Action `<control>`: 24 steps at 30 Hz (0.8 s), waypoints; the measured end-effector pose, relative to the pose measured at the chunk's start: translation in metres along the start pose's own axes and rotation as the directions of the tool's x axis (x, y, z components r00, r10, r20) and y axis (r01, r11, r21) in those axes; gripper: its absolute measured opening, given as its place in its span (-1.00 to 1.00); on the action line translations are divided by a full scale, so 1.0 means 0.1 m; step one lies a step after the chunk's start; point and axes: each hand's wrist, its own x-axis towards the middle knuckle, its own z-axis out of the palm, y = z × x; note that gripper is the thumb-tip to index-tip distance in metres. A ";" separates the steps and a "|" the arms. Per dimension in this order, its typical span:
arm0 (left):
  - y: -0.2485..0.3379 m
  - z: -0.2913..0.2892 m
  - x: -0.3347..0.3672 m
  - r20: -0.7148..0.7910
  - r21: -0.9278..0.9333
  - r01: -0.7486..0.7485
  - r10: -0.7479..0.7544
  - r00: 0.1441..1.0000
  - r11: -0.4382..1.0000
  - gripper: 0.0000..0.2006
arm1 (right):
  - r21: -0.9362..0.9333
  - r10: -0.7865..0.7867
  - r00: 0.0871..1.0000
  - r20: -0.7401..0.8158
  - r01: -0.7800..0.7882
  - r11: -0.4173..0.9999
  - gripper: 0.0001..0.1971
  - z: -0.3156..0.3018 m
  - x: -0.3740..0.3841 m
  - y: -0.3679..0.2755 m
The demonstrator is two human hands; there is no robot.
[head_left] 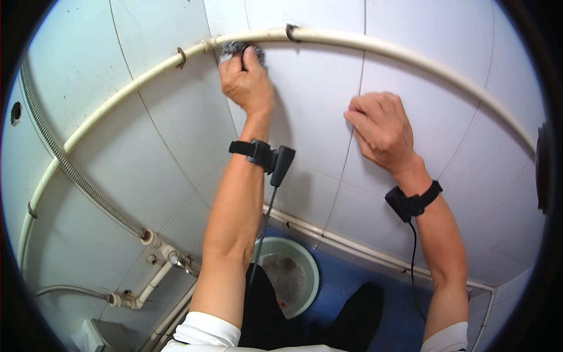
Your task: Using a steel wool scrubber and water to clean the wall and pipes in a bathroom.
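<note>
My left hand (249,85) is raised to the tiled wall, its fingers closed on a grey metallic steel wool scrubber (236,48). The scrubber sits just under a cream pipe (328,36) that runs along the wall, near the corner; whether it touches pipe or tile I cannot tell. To the right, my right hand (382,129) is curled in front of the white tiles. Its fingers are folded in, and no object shows in them.
A pale green basin (314,276) of cloudy water stands on the blue floor (340,276) by my legs. At left, a metal hose (88,182) leads down to a valve (174,257). White pipes (352,245) follow the wall's base. Cabled black straps (419,199) circle my wrists.
</note>
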 end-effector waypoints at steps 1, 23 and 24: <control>0.12 -0.03 -0.11 -0.009 -0.003 -0.132 0.132 0.991 0.991 -0.76 | 0.010 -0.016 1.000 -0.004 0.016 1.000 -0.86 -0.01 0.02 -0.01; -0.17 -0.96 -1.72 0.560 0.272 0.613 -0.640 0.526 0.742 -0.79 | -0.047 -0.097 0.993 -0.073 0.094 0.994 -0.87 -0.88 -0.50 0.56; -0.20 -1.09 -1.91 0.599 0.243 0.849 -0.761 0.250 0.470 -0.85 | -0.032 -0.132 0.987 -0.093 0.130 0.991 -0.86 -0.86 -0.49 0.58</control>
